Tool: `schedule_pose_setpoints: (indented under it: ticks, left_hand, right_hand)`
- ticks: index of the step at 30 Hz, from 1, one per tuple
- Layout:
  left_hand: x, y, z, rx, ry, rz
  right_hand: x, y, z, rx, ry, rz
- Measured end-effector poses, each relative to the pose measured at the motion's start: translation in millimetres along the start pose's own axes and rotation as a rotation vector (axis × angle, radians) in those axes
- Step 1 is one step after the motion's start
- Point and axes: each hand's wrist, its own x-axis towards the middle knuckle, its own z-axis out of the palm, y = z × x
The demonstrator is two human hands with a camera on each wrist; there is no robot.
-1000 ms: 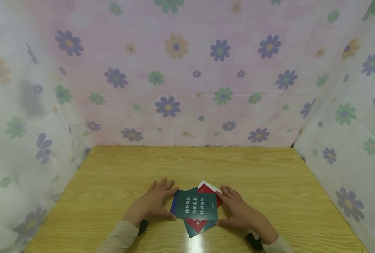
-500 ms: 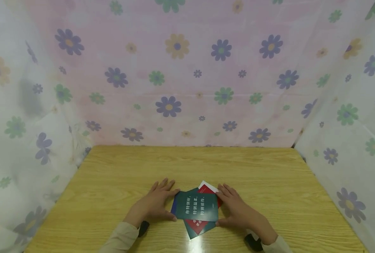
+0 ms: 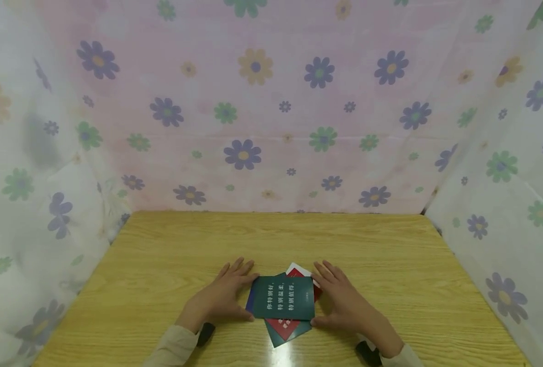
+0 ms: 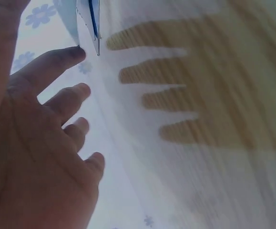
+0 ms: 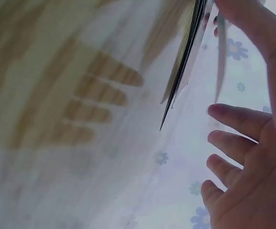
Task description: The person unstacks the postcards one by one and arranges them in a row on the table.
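A dark green card [image 3: 302, 300] with white Chinese lettering lies on top of a loose, fanned pile. Below it show a red card [image 3: 286, 327], another green card [image 3: 276, 338], a white corner [image 3: 301, 266] and a blue edge [image 3: 250, 304]. My left hand [image 3: 218, 296] holds the top card's left end between thumb and index finger, other fingers spread. At the opposite end, thumb and index finger of my right hand [image 3: 348, 305] hold it likewise. In the right wrist view, this card [image 5: 221, 57] stands apart from the pile [image 5: 188, 59], slightly bent.
The wood-grain table [image 3: 184, 234] is shiny and reflects both hands in the wrist views. Flower-patterned sheets [image 3: 271, 122] close off the back and both sides. A black strap [image 3: 206, 334] sits at the left wrist, another strap [image 3: 368, 351] at the right.
The top card has moved slightly upward and covers more of the red card behind it. My right fingers have shifted a little up and left. My left hand stays nearly still.
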Motion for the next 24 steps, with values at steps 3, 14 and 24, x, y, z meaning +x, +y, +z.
schedule_pose_setpoints:
  ticks: [3,14,24]
  left_hand:
    - [-2.4,0.1,0.2,0.009,0.037,0.021]
    - [-3.8,-1.8,-0.2,-0.08,0.107,0.084]
    - [1.7,-3.7,1.1,-0.147,0.14,0.137]
  right_hand:
    - [-0.9,-0.8,-0.3,-0.008,0.013,-0.019]
    - [1.7,-0.9,0.0,-0.006,0.048,-0.044]
    - [2.6,4.8,-3.1,0.041,0.062,-0.026]
